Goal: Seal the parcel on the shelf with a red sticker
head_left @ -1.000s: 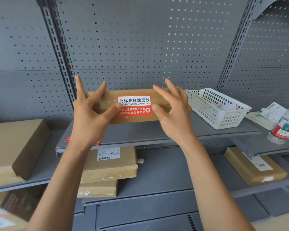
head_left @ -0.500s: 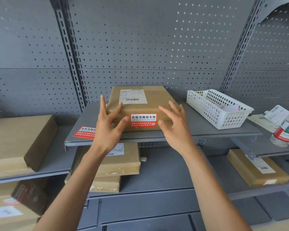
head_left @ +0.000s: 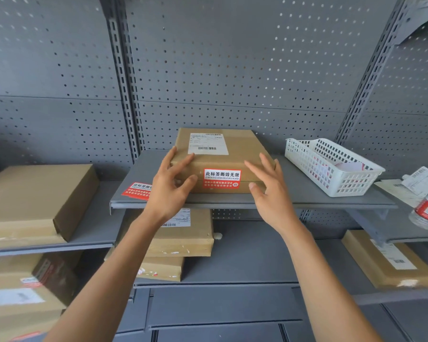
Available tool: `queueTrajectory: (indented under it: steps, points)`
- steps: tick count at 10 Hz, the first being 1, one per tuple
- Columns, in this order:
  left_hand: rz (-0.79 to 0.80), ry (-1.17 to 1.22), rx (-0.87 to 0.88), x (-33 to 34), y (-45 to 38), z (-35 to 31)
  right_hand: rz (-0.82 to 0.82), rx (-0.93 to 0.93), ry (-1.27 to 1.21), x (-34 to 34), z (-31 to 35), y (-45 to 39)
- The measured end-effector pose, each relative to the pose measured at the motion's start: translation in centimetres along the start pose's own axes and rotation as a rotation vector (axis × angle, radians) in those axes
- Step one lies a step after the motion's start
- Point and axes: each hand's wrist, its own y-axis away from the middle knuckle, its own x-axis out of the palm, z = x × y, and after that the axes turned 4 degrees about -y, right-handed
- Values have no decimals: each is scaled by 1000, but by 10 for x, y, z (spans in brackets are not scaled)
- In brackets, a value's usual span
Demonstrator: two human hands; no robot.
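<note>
My left hand (head_left: 169, 191) and right hand (head_left: 269, 191) flank the cardboard parcel (head_left: 220, 159) on the grey metal shelf (head_left: 294, 196), both with fingers spread wide and gripping nothing. A second ago the parcel stood tipped up on edge between my thumbs; it now lies flat, shipping label (head_left: 208, 143) facing up, pushed back toward the pegboard. My left fingertips rest on its near left corner, and my right hand sits just beside its near right end; whether that one touches the card I cannot tell. The red sticker (head_left: 222, 178) is stuck across the seam on the parcel's front face, flat and square. By my judgement the sealing is done and all that remains is to draw my hands away. A sheet of spare red stickers (head_left: 137, 190) lies on the shelf to the left, partly hidden by my left hand, and a white plastic basket (head_left: 331, 166) stands to the right, apart from the parcel.
</note>
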Motion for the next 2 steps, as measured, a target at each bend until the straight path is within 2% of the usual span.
queueTrajectory:
  steps: [1,2]
  points:
    - [7,23,12,-7,0,2,6,-38,5,-9,-1,4]
    - [-83,-9,9,-16,-4,-3,-99,-145,31,-33,14,8]
